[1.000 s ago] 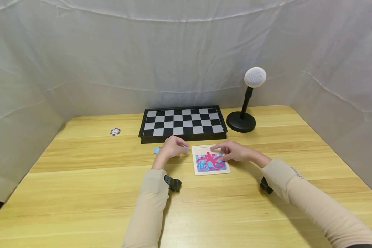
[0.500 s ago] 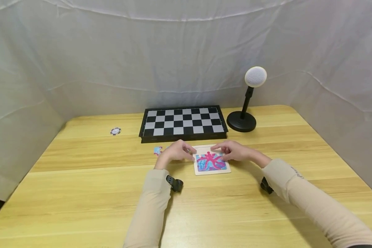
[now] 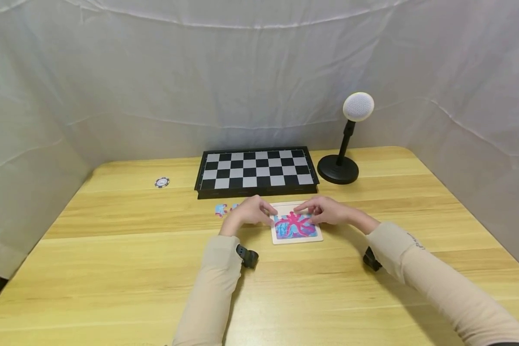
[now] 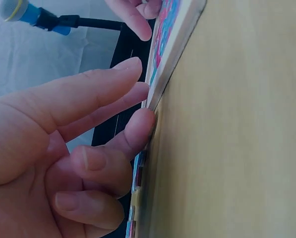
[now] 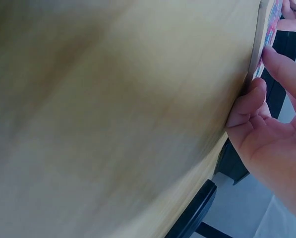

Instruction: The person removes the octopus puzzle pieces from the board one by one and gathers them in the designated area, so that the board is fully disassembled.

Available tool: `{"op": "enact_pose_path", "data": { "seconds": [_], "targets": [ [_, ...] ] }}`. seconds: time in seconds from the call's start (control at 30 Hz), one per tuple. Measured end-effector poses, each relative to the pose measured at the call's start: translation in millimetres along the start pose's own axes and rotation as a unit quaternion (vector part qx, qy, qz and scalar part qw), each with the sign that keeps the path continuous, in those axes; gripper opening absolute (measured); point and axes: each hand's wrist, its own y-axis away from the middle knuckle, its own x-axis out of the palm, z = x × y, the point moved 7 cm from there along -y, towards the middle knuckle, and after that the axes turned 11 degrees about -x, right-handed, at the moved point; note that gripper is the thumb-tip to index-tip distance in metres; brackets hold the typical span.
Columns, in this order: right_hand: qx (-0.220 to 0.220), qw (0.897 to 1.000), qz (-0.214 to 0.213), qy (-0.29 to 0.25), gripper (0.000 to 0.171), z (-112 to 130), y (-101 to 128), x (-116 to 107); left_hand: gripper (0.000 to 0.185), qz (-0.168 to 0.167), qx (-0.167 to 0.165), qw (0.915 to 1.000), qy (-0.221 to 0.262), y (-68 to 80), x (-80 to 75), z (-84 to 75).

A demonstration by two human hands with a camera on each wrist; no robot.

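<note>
A shallow jigsaw tray [image 3: 297, 241] with a pale rim lies on the table, bearing a pink octopus on blue. My left hand [image 3: 252, 211] is at its left edge, with thumb and forefinger apart and no piece visible between them. In the left wrist view, the fingertips [image 4: 140, 124] meet the tray's near corner. My right hand [image 3: 328, 211] rests at the right side of the tray. Its thumb [image 5: 279, 67] touches the picture, while the other fingers bend beside the edge. Loose jigsaw pieces [image 3: 220, 210] lie left of the tray, partly hidden by my left hand.
Behind the tray stands a black-and-white chessboard [image 3: 256, 169]. A round white-headed microphone [image 3: 358, 106] on a black stand [image 3: 338, 169] is at the back right. One poker chip [image 3: 162, 182] lies at the back left of the wooden table [image 3: 112, 269]. Pale cloth [image 3: 242, 72] surrounds it.
My left hand has moved right, from the loose pieces to the tray's left edge. A blue piece seen earlier by its fingertips no longer shows there. The right hand stays in place.
</note>
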Motion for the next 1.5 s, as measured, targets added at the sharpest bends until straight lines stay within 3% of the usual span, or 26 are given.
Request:
{"op": "enact_pose_path", "data": {
  "seconds": [0.23,0.77,0.97,1.5],
  "targets": [
    [-0.011,1.000,0.004,0.000,0.036,1.7,-1.6,0.7,0.022,-0.006,-0.015,0.9996,-0.022,0.9,0.3,-4.8],
    [0.000,1.000,0.017,0.005,0.030,1.3,-1.1,3.8,0.017,-0.022,-0.021,0.9986,-0.044,-1.7,2.3,-5.7],
    [-0.017,1.000,0.021,0.006,0.030,2.7,-1.1,4.5,0.015,-0.022,-0.018,0.9979,-0.058,-1.2,2.1,-9.0],
    [-0.024,0.999,-0.011,0.036,0.026,4.4,-5.3,6.9,0.016,-0.024,-0.038,0.9948,-0.091,-3.5,4.5,-11.7]
  ]
}}
